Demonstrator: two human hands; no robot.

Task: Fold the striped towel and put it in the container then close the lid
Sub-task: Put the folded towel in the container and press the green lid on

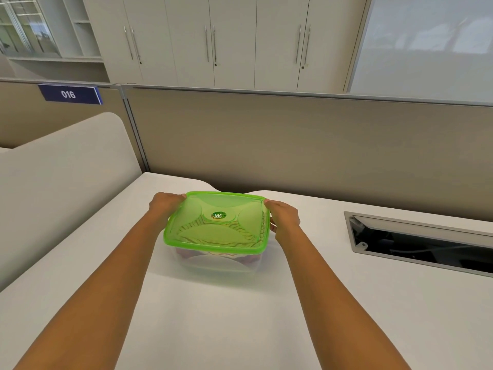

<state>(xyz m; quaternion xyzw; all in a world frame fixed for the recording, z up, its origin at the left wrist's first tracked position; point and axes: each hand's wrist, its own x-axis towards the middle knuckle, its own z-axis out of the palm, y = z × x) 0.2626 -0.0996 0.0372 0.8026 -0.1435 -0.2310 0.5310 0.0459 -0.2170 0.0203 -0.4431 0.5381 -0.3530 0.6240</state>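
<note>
A clear plastic container (213, 265) stands on the white desk (213, 316), covered by a translucent green lid (216, 222). The striped towel (226, 231) lies folded inside and shows through the lid and the clear wall. My left hand (164, 205) grips the lid's left edge near its far corner, thumb on top. My right hand (284, 216) holds the lid's right edge, fingers curled down the side. The lid sits flat on the container's rim.
An open cable tray slot (421, 244) is cut into the desk at the right. A beige partition wall (293, 145) rises behind the desk, with a padded divider (66, 182) at the left. Cabinets stand beyond.
</note>
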